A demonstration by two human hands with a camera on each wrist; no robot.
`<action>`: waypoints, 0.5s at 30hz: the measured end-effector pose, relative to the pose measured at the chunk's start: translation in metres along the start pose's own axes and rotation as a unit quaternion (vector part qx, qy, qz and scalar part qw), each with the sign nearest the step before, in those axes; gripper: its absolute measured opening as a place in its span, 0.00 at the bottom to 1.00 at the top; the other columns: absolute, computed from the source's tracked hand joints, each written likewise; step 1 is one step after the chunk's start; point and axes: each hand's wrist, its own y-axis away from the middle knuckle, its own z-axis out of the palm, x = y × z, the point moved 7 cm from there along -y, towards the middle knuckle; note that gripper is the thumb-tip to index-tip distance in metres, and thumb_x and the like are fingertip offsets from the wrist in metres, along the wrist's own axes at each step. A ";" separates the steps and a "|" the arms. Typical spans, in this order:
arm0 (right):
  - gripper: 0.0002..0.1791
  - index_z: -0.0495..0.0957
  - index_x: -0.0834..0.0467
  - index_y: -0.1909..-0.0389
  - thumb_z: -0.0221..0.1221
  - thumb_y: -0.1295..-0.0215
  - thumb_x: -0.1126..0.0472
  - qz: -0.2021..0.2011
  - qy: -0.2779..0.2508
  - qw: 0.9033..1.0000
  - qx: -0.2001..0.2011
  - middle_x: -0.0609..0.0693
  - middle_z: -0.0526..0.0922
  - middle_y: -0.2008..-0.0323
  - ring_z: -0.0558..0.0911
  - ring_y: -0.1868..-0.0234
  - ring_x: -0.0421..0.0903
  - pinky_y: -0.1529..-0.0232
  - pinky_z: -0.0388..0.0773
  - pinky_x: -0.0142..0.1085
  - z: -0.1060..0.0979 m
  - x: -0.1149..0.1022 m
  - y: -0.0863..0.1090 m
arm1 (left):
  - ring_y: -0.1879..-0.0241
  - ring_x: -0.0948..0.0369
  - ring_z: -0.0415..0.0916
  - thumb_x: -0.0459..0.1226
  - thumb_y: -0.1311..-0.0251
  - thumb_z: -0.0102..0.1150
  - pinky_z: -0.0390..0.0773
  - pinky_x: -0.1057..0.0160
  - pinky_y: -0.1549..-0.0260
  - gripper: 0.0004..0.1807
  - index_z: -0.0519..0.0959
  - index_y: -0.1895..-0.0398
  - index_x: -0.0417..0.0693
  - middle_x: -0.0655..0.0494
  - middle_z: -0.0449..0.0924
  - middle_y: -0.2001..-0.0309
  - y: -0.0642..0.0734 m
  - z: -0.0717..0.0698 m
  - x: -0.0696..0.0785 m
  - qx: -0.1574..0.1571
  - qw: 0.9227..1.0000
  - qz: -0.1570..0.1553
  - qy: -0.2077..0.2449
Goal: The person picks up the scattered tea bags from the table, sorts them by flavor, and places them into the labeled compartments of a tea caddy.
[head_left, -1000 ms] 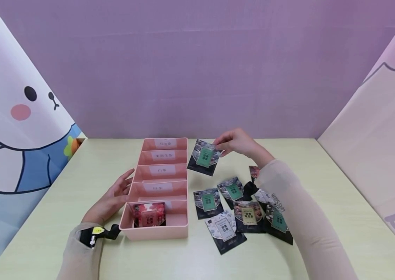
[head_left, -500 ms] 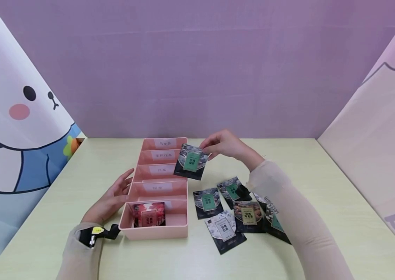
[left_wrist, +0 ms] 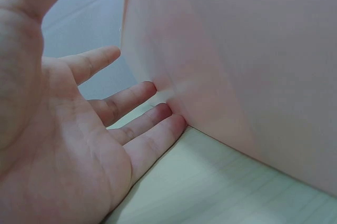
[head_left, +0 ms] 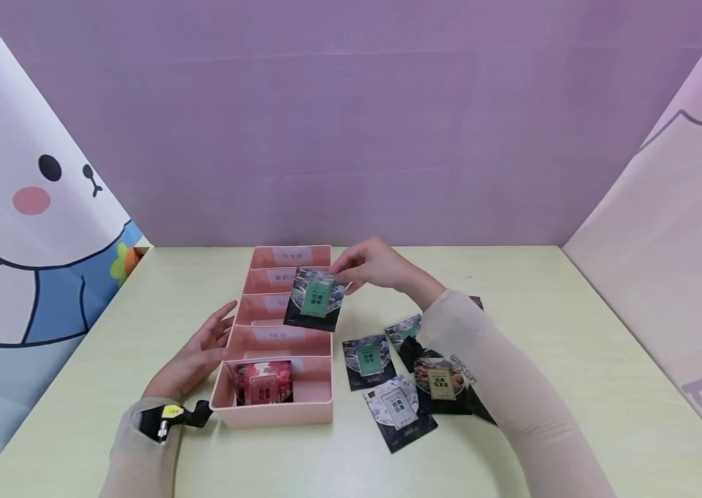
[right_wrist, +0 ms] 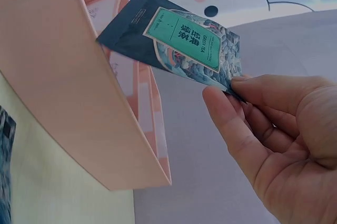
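The pale wood-grain counter (head_left: 276,463) carries a long, pink plastic box (head_left: 272,416), split by cross walls into a row of five compartments running away from the person. The box looks light, so steadying it from the side seems wise while anything goes in.

The left hand (head_left: 201,353) is placed for that: fingers loosely extended and gripping nothing, tips at the foot of the box's left wall, some seemingly touching it. Gentle pressure there should suffice; a hard push might slide the box.

The right hand (head_left: 372,266) pinches one upper corner of a thin, flat, near-square dark sachet with a green panel (head_left: 313,301). This sachet is held tilted over the box's right side, above the middle compartments; whether its lower edge touches the rim, I cannot tell. A corner pinch leaves it free to swing, so squaring it to the cross walls and clearing the rim first would help.

Loose dark sachets with coloured panels (head_left: 366,363) lie right of the box, best kept clear of the sleeve. A red printed sachet (head_left: 263,382) sits in the nearest compartment.

The small white paper label (head_left: 279,334) in the second-nearest compartment is worth checking against the green panel before letting go.
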 end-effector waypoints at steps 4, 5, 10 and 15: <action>0.08 0.85 0.66 0.56 0.62 0.34 0.70 -0.005 0.007 1.000 -0.007 0.55 0.86 0.58 0.86 0.65 0.49 0.59 0.85 0.46 0.009 -0.001 -0.006 | 0.33 0.65 0.59 0.35 0.31 0.53 0.70 0.69 0.42 0.45 0.38 0.19 0.58 0.40 0.41 0.22 0.000 -0.001 -0.001 0.000 1.000 0.003 0.007; 0.08 0.85 0.66 0.56 0.62 0.34 0.70 -0.005 0.007 1.000 -0.008 0.55 0.86 0.58 0.86 0.65 0.49 0.59 0.85 0.45 0.011 -0.001 -0.007 | 0.33 0.65 0.58 0.35 0.31 0.53 0.70 0.69 0.42 0.45 0.38 0.19 0.57 0.39 0.41 0.22 0.000 -0.001 0.000 0.001 1.000 0.004 0.007; 0.08 0.86 0.65 0.56 0.62 0.34 0.70 -0.004 0.017 1.000 -0.016 0.54 0.85 0.57 0.86 0.65 0.48 0.62 0.85 0.40 0.024 -0.005 -0.014 | 0.33 0.64 0.58 0.35 0.31 0.53 0.71 0.69 0.42 0.46 0.37 0.19 0.55 0.38 0.41 0.22 -0.001 0.000 0.001 0.000 1.000 0.007 0.008; 0.08 0.85 0.66 0.56 0.62 0.34 0.71 -0.003 0.018 0.999 -0.030 0.55 0.85 0.61 0.86 0.69 0.48 0.63 0.85 0.39 0.037 -0.009 -0.018 | 0.33 0.63 0.58 0.36 0.31 0.53 0.69 0.64 0.40 0.46 0.38 0.19 0.56 0.38 0.42 0.22 -0.002 0.000 0.001 -0.001 1.000 0.009 -0.002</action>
